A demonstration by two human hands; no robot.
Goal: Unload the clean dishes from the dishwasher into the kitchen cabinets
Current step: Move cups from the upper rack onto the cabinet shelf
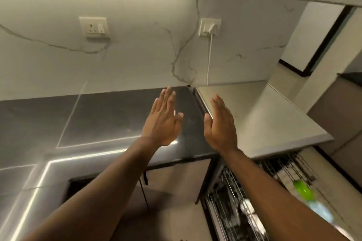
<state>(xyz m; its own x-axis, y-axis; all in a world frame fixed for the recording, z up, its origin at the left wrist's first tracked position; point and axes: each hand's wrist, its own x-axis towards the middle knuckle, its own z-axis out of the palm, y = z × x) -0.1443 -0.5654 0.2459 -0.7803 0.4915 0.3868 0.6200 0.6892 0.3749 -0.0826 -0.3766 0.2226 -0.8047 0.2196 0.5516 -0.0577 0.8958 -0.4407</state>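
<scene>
My left hand and my right hand are raised side by side over the counter, palms facing each other, fingers straight and nothing in either. At the lower right the dishwasher rack is pulled out below the pale countertop. The rack holds blurred dishes: a green item, a pale blue item and a white piece. My right forearm crosses over part of the rack.
A dark glossy countertop runs left of the pale one, with a lower cabinet door beneath it. The marble wall carries a socket and a plugged-in charger with a hanging white cable. A doorway opens at the far right.
</scene>
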